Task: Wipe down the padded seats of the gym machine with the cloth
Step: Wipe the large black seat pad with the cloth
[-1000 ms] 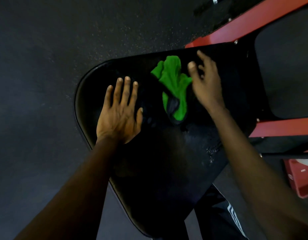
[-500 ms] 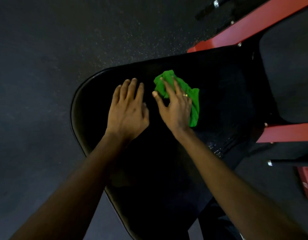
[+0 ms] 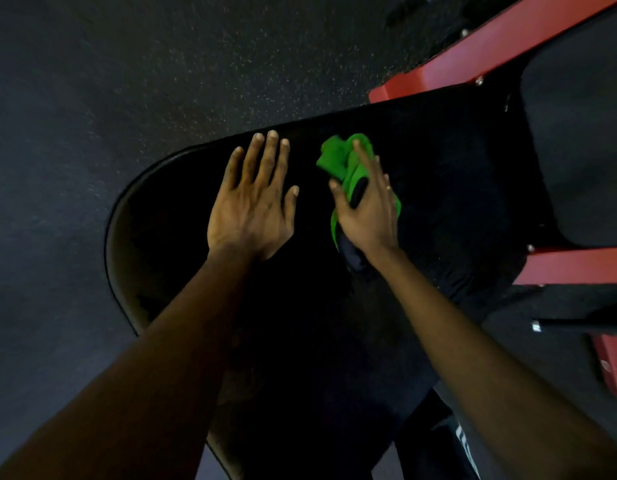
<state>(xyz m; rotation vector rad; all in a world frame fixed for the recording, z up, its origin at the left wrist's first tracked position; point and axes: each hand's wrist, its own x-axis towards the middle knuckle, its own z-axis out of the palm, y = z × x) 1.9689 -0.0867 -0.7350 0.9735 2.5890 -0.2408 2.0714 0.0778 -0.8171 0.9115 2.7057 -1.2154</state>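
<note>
1. Spreading across most of the view, a dark speckled floor (image 3: 127,98) lies under everything.
2. A black padded seat (image 3: 438,209) with a rounded left end runs from the lower middle up toward the right, and both hands lie on its upper half.
3. A red frame (image 3: 480,53) borders the seat at the top right, and another red bar comes in from the right edge lower down; a second dark pad (image 3: 584,150) sits between the two.
4. The left hand (image 3: 253,206) lies flat on the seat, palm down, fingers straight and a little spread, holding nothing.
5. The right hand (image 3: 367,209) lies just beside it, not touching it, fingers stretched out forward and pressing down on top of the cloth.
6. The green cloth (image 3: 338,157) is bunched on the seat under the right hand. Most of it shows past the fingertips and beside the thumb, with a narrow strip at the little-finger side and a dark fold trailing below the wrist.
7. A thin ring (image 3: 388,188) shows on one finger of the right hand.
</note>
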